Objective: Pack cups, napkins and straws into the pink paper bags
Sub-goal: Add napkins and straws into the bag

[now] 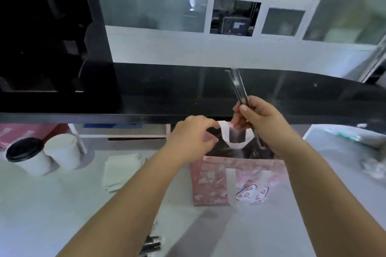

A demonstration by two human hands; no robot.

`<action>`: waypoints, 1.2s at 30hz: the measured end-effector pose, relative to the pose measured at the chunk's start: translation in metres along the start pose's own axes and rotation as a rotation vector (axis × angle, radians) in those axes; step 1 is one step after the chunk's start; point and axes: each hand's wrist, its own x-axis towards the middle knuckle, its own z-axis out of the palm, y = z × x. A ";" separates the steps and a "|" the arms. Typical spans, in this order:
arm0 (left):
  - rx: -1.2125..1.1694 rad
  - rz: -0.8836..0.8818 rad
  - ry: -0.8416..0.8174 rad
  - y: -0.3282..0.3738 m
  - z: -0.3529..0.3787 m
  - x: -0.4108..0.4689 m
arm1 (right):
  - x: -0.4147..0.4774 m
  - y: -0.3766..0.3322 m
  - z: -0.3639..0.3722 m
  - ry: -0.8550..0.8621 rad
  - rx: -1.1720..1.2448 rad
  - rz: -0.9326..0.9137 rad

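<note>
Progress check from my end: I'd call this one bag mid-fill and not much more. The pink bag (211,183) stands upright on the worktop (52,215) right in front of me, mouth open, with both hands up at that mouth. The left hand (191,137) is pinching the bag's rim just beside the far white handle (237,145), holding it open; the right hand (264,123) is clamped round a couple of dark wrapped straws (239,87) that stick up out of the fist, lower ends aimed at the opening (whether the tips are inside yet I can't tell, the hand covers them).

So the straw step is the one in hand, I reckon; what's already in the bag I can't see, it's just dark in there.

Left to do, judging by what's lying about: the black-lid cup (25,156) and the white-lid cup (62,150) sit side by side well off to the left; a stack of napkins (123,171) lies between them and the bag; more straws (150,244) sit at the near edge; what look like spare bags (31,131) lie flat behind the cups.
</note>
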 end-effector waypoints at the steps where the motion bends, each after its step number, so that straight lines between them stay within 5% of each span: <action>1: -0.010 0.001 -0.022 0.005 0.010 0.004 | -0.004 0.009 -0.005 0.002 0.012 -0.009; 10: -0.002 -0.045 -0.200 0.006 0.037 0.012 | -0.007 0.063 -0.002 -0.057 0.000 0.010; 16: -0.013 -0.066 -0.391 0.001 0.040 0.014 | 0.008 0.056 -0.005 0.096 0.038 -0.119; 22: -0.002 -0.079 -0.406 -0.002 0.044 0.023 | 0.019 0.051 0.008 0.151 -0.003 -0.262; 29: -0.185 -0.055 -0.357 -0.012 0.037 0.029 | 0.013 0.081 0.001 -0.357 -0.228 -0.193; 36: -0.068 -0.131 -0.341 -0.015 0.046 0.025 | 0.020 0.125 -0.013 -0.506 -0.885 0.073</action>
